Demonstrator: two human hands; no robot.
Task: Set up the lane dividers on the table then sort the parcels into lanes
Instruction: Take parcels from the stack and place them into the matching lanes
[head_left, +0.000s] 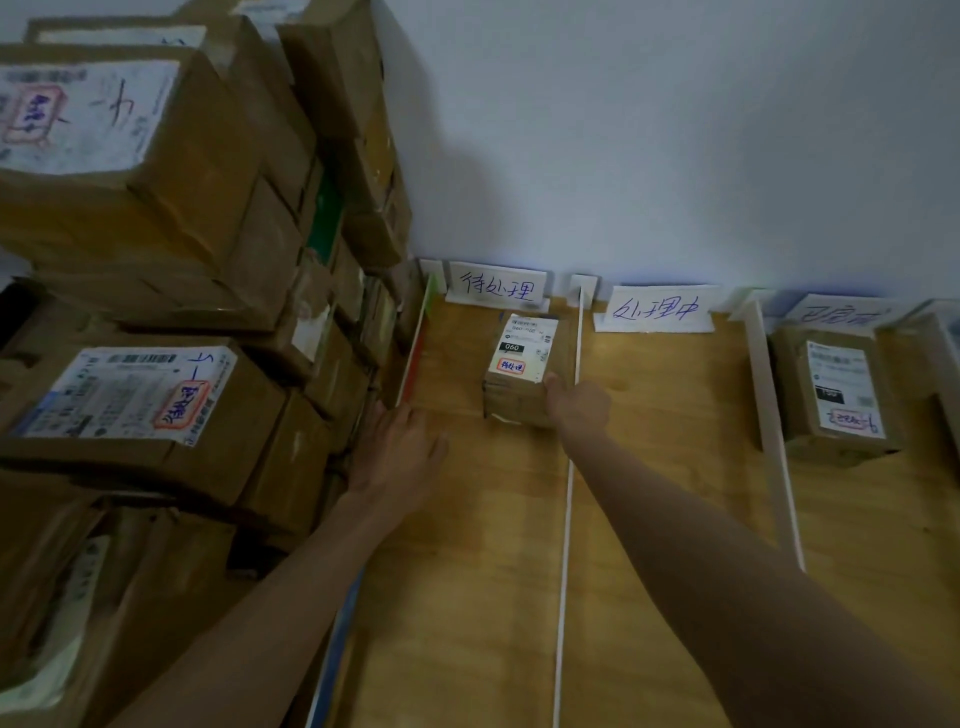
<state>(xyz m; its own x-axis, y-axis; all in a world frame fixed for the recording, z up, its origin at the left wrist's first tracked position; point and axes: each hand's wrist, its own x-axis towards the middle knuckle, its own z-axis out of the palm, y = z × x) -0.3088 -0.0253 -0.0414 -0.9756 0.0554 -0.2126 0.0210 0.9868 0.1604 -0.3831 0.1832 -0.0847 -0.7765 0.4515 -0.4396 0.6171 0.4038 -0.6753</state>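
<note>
A small cardboard parcel with a white label stands in the left lane of the wooden table, near the handwritten lane sign. My right hand touches the parcel's near right corner, thumb against its side. My left hand lies flat on the table with relaxed fingers, beside the left divider. A white divider runs down the middle, and another divider stands to its right. A second labelled parcel lies in the right lane.
A tall stack of cardboard parcels fills the left side, right against the left divider. Two more lane signs lean on the pale wall at the back. The middle lane holds no parcel.
</note>
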